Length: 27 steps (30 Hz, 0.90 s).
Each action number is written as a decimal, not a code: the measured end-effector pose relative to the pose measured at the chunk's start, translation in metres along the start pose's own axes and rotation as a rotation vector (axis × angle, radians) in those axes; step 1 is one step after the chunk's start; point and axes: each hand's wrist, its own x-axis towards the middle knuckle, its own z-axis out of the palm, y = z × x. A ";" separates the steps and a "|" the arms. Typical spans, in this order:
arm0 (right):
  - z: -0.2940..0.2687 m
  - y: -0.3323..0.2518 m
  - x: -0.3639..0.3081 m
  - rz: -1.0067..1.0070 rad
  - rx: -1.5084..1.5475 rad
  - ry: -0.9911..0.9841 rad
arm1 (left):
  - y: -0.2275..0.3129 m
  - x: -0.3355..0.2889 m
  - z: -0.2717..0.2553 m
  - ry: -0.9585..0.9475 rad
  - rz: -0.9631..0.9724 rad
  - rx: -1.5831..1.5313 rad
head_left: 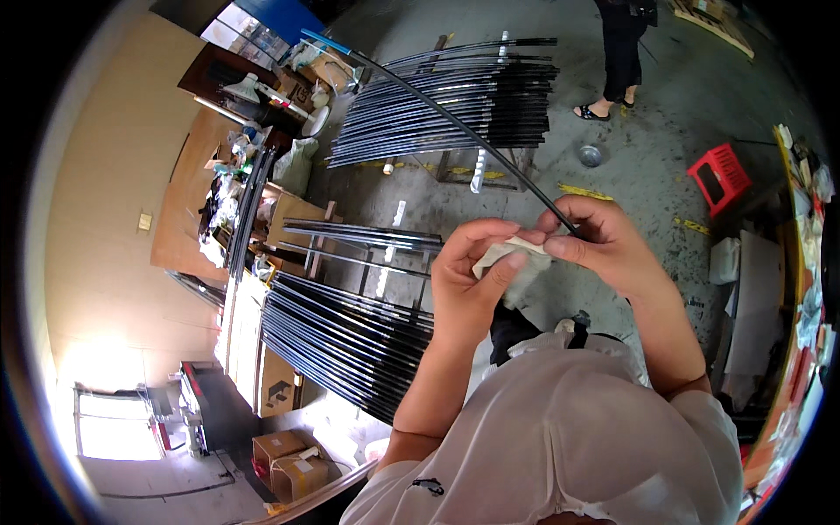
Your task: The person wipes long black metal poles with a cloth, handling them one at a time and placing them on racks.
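A long thin black rod (pixel 455 129) slants from my hands toward the far left, where its tip looks blue. The fingers of my right hand (pixel 612 243) are closed round its near end. In my left hand (pixel 464 284) a crumpled whitish cloth (pixel 523 278) is pinched between thumb and fingers, and part of it hangs below. Both hands are close together in front of my chest, with the cloth beside the rod's end. Whether the cloth touches the rod cannot be made out.
Many black rods lie in rows on a far rack (pixel 437 109) and a nearer rack (pixel 341 341). A red stool (pixel 719 178) and a metal bowl (pixel 591 156) stand on the floor. Another person (pixel 618 61) stands at the back. Cardboard boxes (pixel 297 472) sit lower left.
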 end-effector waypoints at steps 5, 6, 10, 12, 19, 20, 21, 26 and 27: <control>-0.007 -0.007 -0.004 -0.023 -0.015 0.073 | 0.007 0.010 0.006 0.012 0.022 0.198; -0.008 -0.008 -0.005 -0.044 -0.013 0.070 | 0.007 0.012 0.007 0.008 0.034 0.201; -0.012 -0.020 -0.011 -0.031 0.031 0.109 | 0.014 0.014 -0.002 0.080 -0.078 0.283; -0.013 -0.023 -0.013 0.000 0.039 0.132 | 0.011 0.011 -0.012 0.083 -0.084 0.269; -0.006 -0.026 -0.010 -0.012 0.010 0.129 | 0.013 0.003 -0.010 0.061 -0.266 -0.144; -0.005 -0.026 -0.009 -0.019 0.020 0.139 | 0.017 0.001 -0.009 0.008 -0.299 -0.036; -0.005 -0.026 -0.008 -0.028 0.030 0.120 | 0.022 -0.001 -0.010 -0.045 -0.334 0.074; -0.007 -0.026 -0.003 -0.081 0.011 0.092 | 0.030 -0.008 -0.021 -0.086 -0.381 0.176; -0.006 -0.026 -0.002 -0.094 -0.031 0.118 | 0.032 -0.009 -0.029 -0.120 -0.397 0.133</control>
